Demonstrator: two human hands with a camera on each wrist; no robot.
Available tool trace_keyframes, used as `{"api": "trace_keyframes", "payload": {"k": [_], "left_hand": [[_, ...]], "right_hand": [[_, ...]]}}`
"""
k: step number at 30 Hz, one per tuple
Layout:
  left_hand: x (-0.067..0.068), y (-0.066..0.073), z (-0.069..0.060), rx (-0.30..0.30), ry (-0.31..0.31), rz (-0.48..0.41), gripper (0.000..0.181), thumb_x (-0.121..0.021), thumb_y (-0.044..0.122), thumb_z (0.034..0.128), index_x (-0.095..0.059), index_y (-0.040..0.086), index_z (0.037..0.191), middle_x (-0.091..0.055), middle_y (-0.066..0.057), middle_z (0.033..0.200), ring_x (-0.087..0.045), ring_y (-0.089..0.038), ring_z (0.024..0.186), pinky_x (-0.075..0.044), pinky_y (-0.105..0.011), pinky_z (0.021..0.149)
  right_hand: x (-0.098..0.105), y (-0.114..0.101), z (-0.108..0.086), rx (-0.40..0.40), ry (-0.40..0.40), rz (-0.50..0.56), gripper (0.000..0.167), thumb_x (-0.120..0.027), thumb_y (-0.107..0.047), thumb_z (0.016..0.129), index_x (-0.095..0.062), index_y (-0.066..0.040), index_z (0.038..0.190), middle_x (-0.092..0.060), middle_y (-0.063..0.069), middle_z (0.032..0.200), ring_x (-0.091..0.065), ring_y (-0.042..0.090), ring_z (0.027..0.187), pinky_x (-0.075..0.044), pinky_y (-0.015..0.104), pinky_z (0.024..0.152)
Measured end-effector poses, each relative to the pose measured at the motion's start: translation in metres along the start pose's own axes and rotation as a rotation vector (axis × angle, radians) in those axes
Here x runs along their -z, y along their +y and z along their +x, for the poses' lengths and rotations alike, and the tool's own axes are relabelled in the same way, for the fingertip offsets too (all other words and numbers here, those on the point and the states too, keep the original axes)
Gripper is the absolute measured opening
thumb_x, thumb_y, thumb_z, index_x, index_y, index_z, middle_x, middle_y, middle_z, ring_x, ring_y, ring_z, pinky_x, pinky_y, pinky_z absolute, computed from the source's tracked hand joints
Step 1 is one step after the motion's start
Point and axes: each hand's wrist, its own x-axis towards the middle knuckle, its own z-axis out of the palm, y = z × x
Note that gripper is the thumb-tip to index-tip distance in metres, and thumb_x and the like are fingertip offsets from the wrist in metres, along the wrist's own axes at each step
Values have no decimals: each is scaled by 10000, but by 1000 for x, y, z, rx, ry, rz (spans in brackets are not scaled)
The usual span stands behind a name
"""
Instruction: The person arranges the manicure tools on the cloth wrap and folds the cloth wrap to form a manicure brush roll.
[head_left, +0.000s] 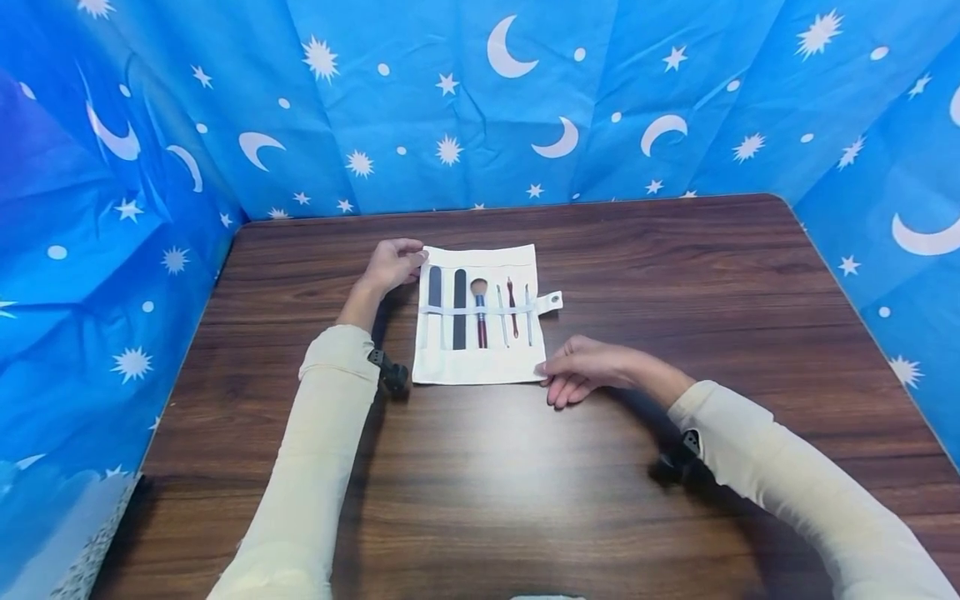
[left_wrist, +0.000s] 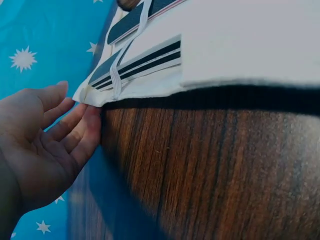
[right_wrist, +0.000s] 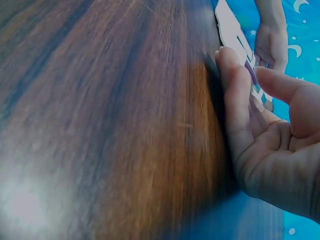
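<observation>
A white fabric tool case (head_left: 480, 367) lies unfolded on the table. Its white elastic band (head_left: 491, 311) crosses a grey nail file (head_left: 435, 287), a black nail file (head_left: 460, 329), a makeup brush (head_left: 480, 292) and three slim tools, the middle one a red-brown stick (head_left: 513, 310). At the case's far left corner, my left hand (head_left: 390, 265) holds the edge between thumb and fingers. My right hand (head_left: 588, 367) pinches the near right corner, thumb on top and the other fingers below. In the right wrist view, the right hand (right_wrist: 270, 135) hides most of the case.
A snap tab (head_left: 551, 302) sticks out from the case's right side. The dark wood-grain table (head_left: 675, 275) meets a blue curtain (head_left: 480, 108) with moons and stars at the back and sides. A pale object (head_left: 547, 597) shows at the bottom edge.
</observation>
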Motion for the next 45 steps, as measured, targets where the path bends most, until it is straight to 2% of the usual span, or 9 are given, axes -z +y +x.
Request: {"api": "trace_keyframes", "payload": {"k": [4, 7, 11, 18, 26, 31, 37, 41, 45], "left_hand": [[-3, 2, 3, -36, 35, 97, 469, -570, 207, 1037, -509, 37, 1470, -672, -165, 1141, -667, -173, 856, -579, -276, 807], [-4, 2, 3, -63, 70, 151, 409, -614, 206, 1014, -597, -2, 1366, -619, -75, 911, -564, -90, 666, -495, -201, 626], [-1, -1, 1, -25, 70, 154, 314, -639, 183, 994, -659, -65, 1186, -578, -37, 842, -546, -73, 637, -483, -185, 595], [11, -11, -13, 165, -69, -70, 391, -628, 82, 970, -556, -92, 1313, -618, -10, 833, -623, -64, 655, -573, -195, 653], [7, -31, -47, 244, -236, -260, 385, -584, 45, 980, -496, -115, 1318, -696, 39, 664, -690, -42, 615, -571, -177, 622], [-5, -38, -72, 264, -328, -277, 238, -588, 41, 976, -548, -66, 1185, -728, 12, 680, -716, -62, 642, -583, -196, 633], [-25, -40, -98, 258, -486, -237, 62, -596, 60, 963, -595, 5, 991, -745, -7, 718, -724, -79, 660, -594, -223, 646], [-33, -40, -107, 254, -543, -185, 64, -611, 71, 961, -627, 12, 944, -740, -10, 710, -716, -74, 646, -594, -227, 637], [-32, -39, -108, 248, -556, -127, 91, -615, 82, 963, -649, 3, 930, -732, 1, 693, -705, -60, 623, -579, -210, 603]], "right_hand": [[-1, -3, 0, 5, 9, 0, 232, -556, -198, 1030, -666, -46, 894, -751, -8, 700, -715, 54, 623, -552, 164, 576], [-1, -2, 0, 11, 13, -1, 213, -561, -172, 1022, -672, -46, 892, -753, -5, 706, -714, 54, 622, -551, 163, 576], [9, 0, -2, 20, 22, -7, 190, -571, -163, 1007, -663, -8, 945, -758, -3, 727, -716, 54, 639, -560, 169, 596], [47, 4, -13, 66, 172, 10, 265, -524, -162, 1019, -571, 70, 1137, -750, -36, 772, -700, 29, 685, -560, 180, 642], [79, 1, -10, 140, 365, 73, 351, -525, -163, 1033, -504, 94, 1272, -723, -82, 763, -700, 3, 691, -560, 176, 642], [97, -5, 0, 193, 546, -24, 394, -561, -129, 1028, -530, 131, 1322, -669, -112, 745, -649, -8, 648, -556, 169, 632], [111, -16, 19, 222, 740, -137, 334, -597, -175, 1023, -638, 70, 1246, -677, -63, 824, -620, 12, 677, -540, 171, 633], [116, -22, 32, 253, 811, -157, 299, -619, -184, 1015, -682, 29, 1214, -709, 5, 893, -614, 22, 695, -529, 171, 631], [117, -28, 45, 286, 852, -183, 277, -636, -183, 1007, -704, 11, 1192, -734, 65, 947, -612, 11, 686, -520, 159, 617]]}}
